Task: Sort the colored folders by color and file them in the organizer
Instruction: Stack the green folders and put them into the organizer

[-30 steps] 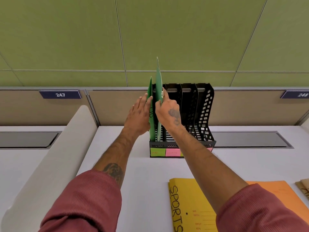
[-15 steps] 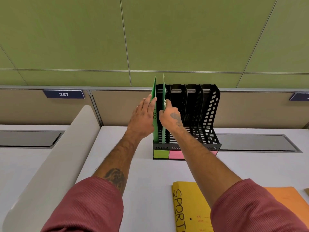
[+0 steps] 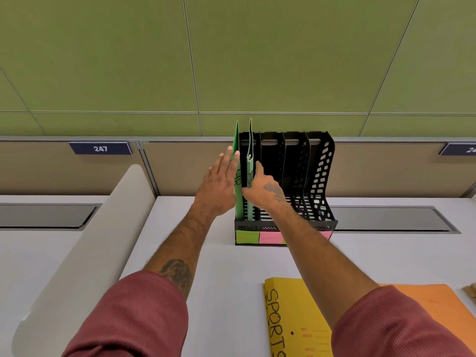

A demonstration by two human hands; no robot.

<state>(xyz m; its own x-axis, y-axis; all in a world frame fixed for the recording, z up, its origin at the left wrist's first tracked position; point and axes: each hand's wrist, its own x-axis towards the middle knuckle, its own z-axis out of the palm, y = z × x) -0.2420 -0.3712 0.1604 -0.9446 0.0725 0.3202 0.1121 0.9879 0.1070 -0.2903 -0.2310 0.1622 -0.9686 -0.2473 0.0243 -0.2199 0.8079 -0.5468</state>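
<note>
Sitting at the back of the pale worktop (image 3: 219, 256) is the black organizer (image 3: 296, 161). A yellow SPORTS folder (image 3: 296, 318) and an orange folder (image 3: 432, 305) lie flat near the front edge. Both greens stand upright in the leftmost slot. The left hand (image 3: 219, 184), fingers straight, lies flat against the outer green folder (image 3: 237, 181), and the right hand (image 3: 265, 189) pinches the inner green folder (image 3: 249, 155).

A white table (image 3: 206, 253) stands against a tan partition (image 3: 180, 166) below green wall panels (image 3: 283, 60). A blue plate (image 3: 100, 148) reads 247. Grey recessed hatches lie left (image 3: 43, 215) and right (image 3: 386, 219). A curved white divider (image 3: 90, 240) stands at left.
</note>
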